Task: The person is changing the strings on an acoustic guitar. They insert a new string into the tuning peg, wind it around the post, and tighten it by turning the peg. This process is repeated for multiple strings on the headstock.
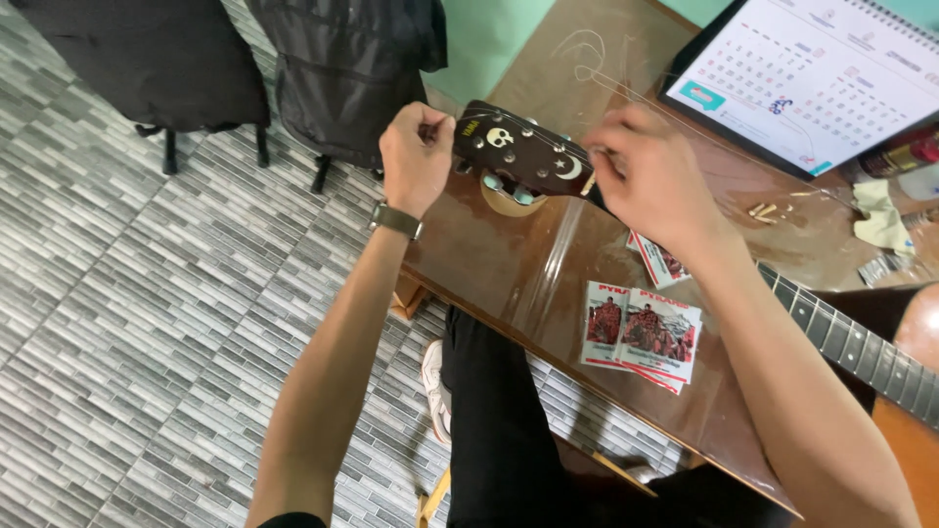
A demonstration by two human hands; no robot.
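Note:
A guitar lies across the brown table [509,264], its dark headstock [523,152] with a skull and a moon sticker resting on a roll of tape [511,198]. My left hand [416,156] grips a tuning peg at the headstock's far end. Pinched in the fingers of my right hand [646,166], close to the nut, is a thin guitar string [675,112] that runs off across the table. The fretted neck [861,347] passes under my right forearm toward the lower right.
Red and white string packets [646,332] lie on the table near its front edge. A desk calendar [822,78] stands at the back right, with a cloth [880,220], small pegs [768,209] and a bottle [895,156] beside it. Two black bags [347,68] stand on the tiled floor.

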